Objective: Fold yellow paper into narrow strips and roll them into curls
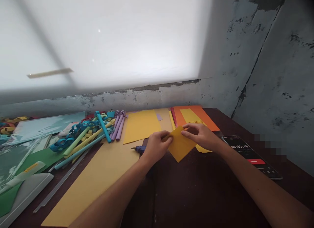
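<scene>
A yellow square of paper point(182, 145) is held up above the dark table, one corner pointing down. My left hand point(158, 144) pinches its left side between thumb and fingers. Near the top right edge, my right hand point(198, 135) grips it with thumb and forefinger. Under my left hand lies a blue glue gun point(140, 149), its nozzle pointing left and its body mostly hidden. Behind it, a larger yellow sheet point(142, 125) rests on tan card. More yellow paper point(203, 149) lies partly covered behind my right hand.
Rolled paper tubes, purple point(119, 127) and teal point(103, 126), lie heaped with paper curls at the left. Clear glue sticks point(61, 183) sit beside a long tan card point(95, 179). An orange sheet point(211, 120) is at the back; a phone point(250, 156) running a timer lies right.
</scene>
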`<state>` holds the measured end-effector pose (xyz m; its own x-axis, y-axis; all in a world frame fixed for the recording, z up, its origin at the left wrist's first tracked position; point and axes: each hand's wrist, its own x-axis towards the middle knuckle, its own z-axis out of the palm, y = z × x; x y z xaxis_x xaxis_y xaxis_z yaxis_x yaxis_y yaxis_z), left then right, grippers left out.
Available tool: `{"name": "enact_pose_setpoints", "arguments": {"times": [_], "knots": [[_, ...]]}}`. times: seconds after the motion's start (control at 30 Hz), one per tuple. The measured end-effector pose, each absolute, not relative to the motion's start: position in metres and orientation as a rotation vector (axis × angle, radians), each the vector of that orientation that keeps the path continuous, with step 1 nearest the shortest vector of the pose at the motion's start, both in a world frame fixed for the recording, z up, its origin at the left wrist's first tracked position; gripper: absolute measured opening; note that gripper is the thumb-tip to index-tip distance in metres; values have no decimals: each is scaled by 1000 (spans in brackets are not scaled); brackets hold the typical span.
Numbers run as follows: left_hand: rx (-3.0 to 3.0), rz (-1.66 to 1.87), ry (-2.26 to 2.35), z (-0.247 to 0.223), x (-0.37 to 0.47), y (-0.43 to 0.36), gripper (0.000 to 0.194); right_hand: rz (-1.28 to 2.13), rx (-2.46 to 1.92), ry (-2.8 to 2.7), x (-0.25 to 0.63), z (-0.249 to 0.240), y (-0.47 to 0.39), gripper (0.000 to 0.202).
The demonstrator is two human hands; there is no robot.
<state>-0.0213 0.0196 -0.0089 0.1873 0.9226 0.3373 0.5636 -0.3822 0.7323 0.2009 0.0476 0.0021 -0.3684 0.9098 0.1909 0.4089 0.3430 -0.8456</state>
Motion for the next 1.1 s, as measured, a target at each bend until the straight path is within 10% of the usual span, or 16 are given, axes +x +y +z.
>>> {"name": "enact_pose_setpoints", "arguments": {"times": [0.23,0.47,0.77,1.1], "knots": [[2109,1161,1418,-8,-19,17,18,1070,-1097,-1849,201,-5,56,19],[2455,979,1339,-9,-13,4,66,1164,-1186,-1681,198,-5,56,16],[2159,1151,1482,-10,-13,10,20,1425,-1087,-1483,187,-6,53,28],[1983,1245,1395,-8,-16,12,35,1139,-999,-1749,187,-12,54,35]]}}
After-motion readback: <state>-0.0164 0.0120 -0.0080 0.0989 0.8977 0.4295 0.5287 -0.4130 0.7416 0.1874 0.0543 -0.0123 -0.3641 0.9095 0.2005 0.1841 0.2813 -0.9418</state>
